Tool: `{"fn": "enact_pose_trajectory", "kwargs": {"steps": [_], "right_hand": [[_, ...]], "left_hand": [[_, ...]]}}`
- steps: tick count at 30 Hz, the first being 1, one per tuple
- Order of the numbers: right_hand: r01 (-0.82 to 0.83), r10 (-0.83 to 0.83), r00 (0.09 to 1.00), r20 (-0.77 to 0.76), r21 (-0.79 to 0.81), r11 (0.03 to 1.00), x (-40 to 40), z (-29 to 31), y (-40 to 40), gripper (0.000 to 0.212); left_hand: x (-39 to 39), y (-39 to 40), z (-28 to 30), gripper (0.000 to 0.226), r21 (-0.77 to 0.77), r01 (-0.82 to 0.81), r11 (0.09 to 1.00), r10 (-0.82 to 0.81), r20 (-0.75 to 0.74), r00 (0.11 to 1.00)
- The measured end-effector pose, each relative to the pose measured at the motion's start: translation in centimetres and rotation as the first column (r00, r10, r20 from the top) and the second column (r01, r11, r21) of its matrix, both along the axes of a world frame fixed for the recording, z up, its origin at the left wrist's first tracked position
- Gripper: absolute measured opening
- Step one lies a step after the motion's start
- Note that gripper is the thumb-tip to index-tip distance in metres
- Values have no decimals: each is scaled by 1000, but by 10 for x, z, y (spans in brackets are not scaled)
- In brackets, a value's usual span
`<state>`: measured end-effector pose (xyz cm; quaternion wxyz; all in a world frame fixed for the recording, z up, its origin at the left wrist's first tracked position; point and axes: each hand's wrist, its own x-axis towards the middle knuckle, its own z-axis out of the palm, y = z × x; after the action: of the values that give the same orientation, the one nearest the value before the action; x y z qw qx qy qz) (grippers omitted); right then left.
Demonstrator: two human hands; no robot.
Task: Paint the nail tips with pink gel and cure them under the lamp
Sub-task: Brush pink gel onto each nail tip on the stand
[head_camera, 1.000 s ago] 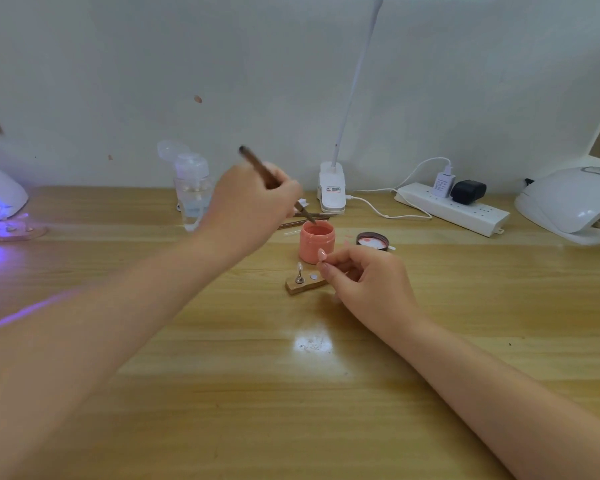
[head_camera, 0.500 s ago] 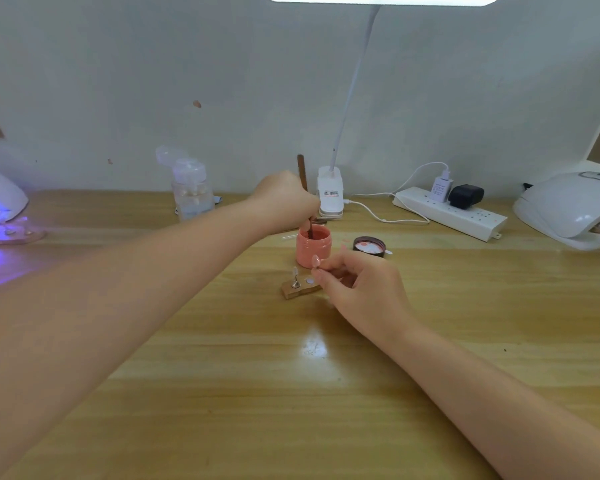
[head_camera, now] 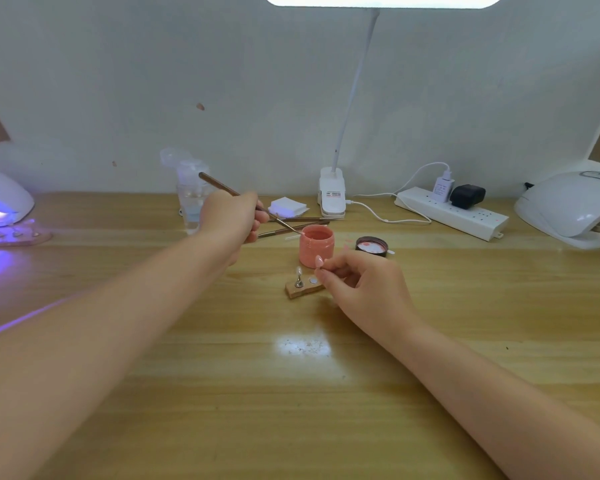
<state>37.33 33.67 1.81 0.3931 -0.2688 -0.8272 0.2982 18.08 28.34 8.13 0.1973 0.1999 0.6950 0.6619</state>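
A: Nail tip (head_camera: pixel 319 261), one, pink-coated. Location?

B: Pinched at the fingertips of the right hand (head_camera: pixel 362 285), raised just above the worktop (head_camera: pixel 222 393). It stands roughly upright, with its long axis pointing up and slightly away from the person.

A: Brush (head_camera: pixel 246 202), one, brown handle. Holder?

B: The left hand (head_camera: pixel 234 221) has its fingers curled round the middle of the handle. The long axis slopes down from the upper left, behind the hand, to the bristle end at lower right. That end is at the rim of the pink gel jar (head_camera: pixel 316 245); whether it touches the gel I cannot tell.

A: Relation governing the next stroke?

B: The nail tip lies to the right of and nearer than the brush hand, just in front of the jar. My judgement: the brush end needs only a short trip down and toward the person to reach it. The right hand is already at the nail; the left hand must close the gap.

A: Other stock?

B: A wooden holder block (head_camera: pixel 303 289) is just left of the right hand, carrying a second tip on a stand (head_camera: pixel 298 277). The jar lid (head_camera: pixel 371 245) lies beyond that hand. A lit curing lamp (head_camera: pixel 0 206) sits far to the left of the left hand.
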Motion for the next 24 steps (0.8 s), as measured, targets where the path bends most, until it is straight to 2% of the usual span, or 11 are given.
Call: {"fn": "enact_pose_trajectory", "kwargs": {"steps": [4, 6, 9, 12, 14, 16, 18, 21, 24], "right_hand": [[3, -3, 1000, 8, 7, 1000, 0, 1, 0, 1], [3, -3, 1000, 5, 10, 1000, 1, 1, 1, 1], [4, -4, 1000, 9, 19, 1000, 2, 2, 1, 1], [5, -5, 1000, 17, 18, 1000, 2, 2, 1, 2], [11, -11, 1000, 18, 21, 1000, 2, 2, 1, 1], [12, -12, 1000, 18, 22, 1000, 2, 2, 1, 1], [11, -11, 1000, 18, 27, 1000, 1, 2, 1, 1], [17, -18, 1000, 22, 33, 999, 1, 2, 1, 1], [30, -31, 999, 32, 31, 999, 1, 2, 1, 2]], "left_hand": [[0, -1, -3, 14, 87, 37, 995, -41, 37, 999], [3, 0, -5, 16, 87, 76, 993, -81, 50, 995], [1, -3, -11, 19, 86, 40, 996, -45, 62, 997], [-1, -15, -14, 16, 137, 21, 990, -23, 15, 1000], [4, -28, -15, 13, 229, 81, 970, -79, -19, 997], [14, -43, -17, 10, 296, 156, 942, -139, -77, 987], [25, -59, -21, 11, 287, 221, 932, -168, -197, 966], [43, -79, -30, 8, 182, 319, 930, -216, -431, 876], [57, -90, -35, 14, 54, 380, 923, -287, -560, 777]]}}
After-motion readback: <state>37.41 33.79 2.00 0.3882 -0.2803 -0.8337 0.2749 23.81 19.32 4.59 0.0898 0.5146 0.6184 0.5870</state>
